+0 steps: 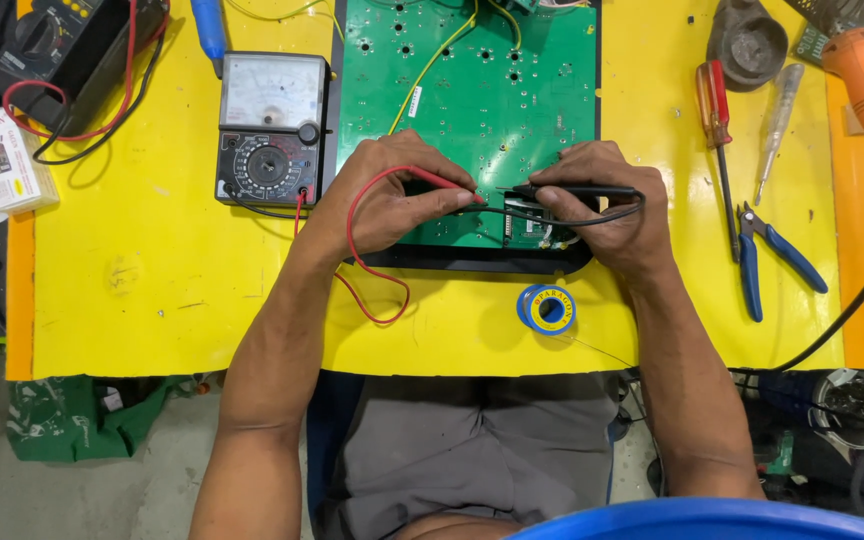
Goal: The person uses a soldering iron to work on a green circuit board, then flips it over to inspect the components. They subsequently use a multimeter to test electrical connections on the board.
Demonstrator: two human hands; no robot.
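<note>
Green circuit board (472, 90) lies on the yellow table (132, 290), its near end sitting in a black frame (472, 262). Both hands rest on that near end. The left hand (392, 200) is closed around a red probe (444, 184), pinched between thumb and fingers with its tip pointing right onto the board; its red lead (357, 250) loops back across the wrist. The right hand (607, 205) grips a black probe (572, 189), tip pointing left, so the two tips sit near each other. An analog multimeter (272, 128) stands just left of the board. A blue solder spool (549, 308) lies near the table edge, and a red-handled screwdriver (715, 120) and blue pliers (767, 258) lie to the right.
</note>
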